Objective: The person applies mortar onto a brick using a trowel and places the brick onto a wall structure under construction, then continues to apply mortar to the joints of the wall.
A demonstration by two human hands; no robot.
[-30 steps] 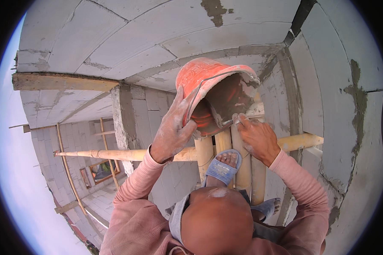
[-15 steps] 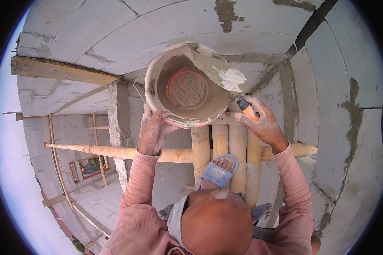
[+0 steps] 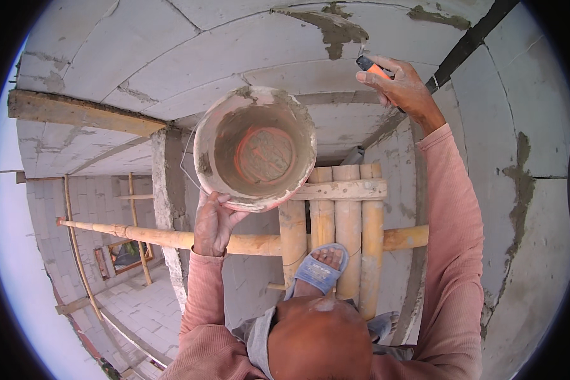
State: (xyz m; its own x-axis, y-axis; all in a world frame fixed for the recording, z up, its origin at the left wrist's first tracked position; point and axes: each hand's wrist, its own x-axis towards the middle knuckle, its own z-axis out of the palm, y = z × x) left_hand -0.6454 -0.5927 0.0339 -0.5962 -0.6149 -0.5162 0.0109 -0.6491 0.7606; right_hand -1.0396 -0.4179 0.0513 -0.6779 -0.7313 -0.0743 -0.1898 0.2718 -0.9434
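My left hand (image 3: 213, 225) grips the lower rim of a mortar-smeared bucket (image 3: 305, 136), tilted so that its inside shows. Wet grey mortar (image 3: 266, 155) covers the reddish bottom, and a thin wire handle hangs on the left side. Up by the block wall, my right hand (image 3: 406, 90) is closed round the orange and black handle of a trowel (image 3: 375, 67). The trowel's mortar-coated blade lies at the wall face, over or beside a dark mortar patch (image 3: 334, 49); whether it touches is hard to tell.
Bamboo poles (image 3: 347, 234) form a narrow platform with a wooden crosspiece (image 3: 342, 190); a sandalled foot (image 3: 320, 275) stands on it. A horizontal bamboo pole (image 3: 253, 244) passes beneath. A rough concrete column (image 3: 170, 171) and a timber beam (image 3: 85, 114) are at left. Light block walls (image 3: 519, 82) surround the right.
My right hand has lifted the trowel from beside the bucket's rim up to the wall. The bucket has shifted slightly left and down, with my left hand still on it.
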